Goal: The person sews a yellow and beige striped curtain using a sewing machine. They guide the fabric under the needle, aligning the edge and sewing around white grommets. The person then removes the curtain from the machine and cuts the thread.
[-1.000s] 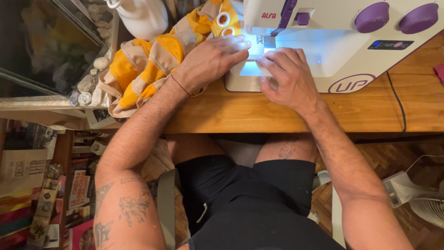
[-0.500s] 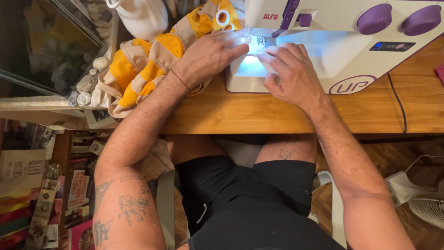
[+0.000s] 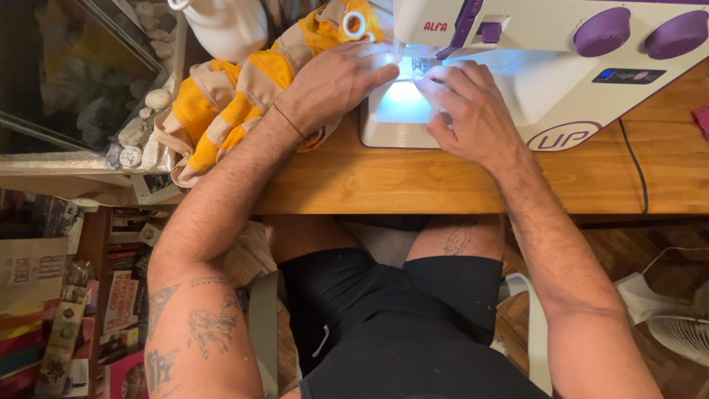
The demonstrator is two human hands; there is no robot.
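Shifting upward since a moment ago, both hands crowd the lit needle area, upper centre. Left hand [image 3: 336, 81] presses yellow-and-beige fabric [image 3: 221, 103] flat; right hand [image 3: 469, 111] pinches narrowly beneath the white sewing machine [image 3: 554, 66] on the table [image 3: 443, 185].

Glass tank [image 3: 66, 81] of stones, books [image 3: 44, 310], a white fan [image 3: 683, 332]

Both hands, left hand [image 3: 336, 83] and right hand [image 3: 467, 111], flat on the lit sewing machine [image 3: 561, 66] bed beside yellow-and-beige fabric [image 3: 221, 111].
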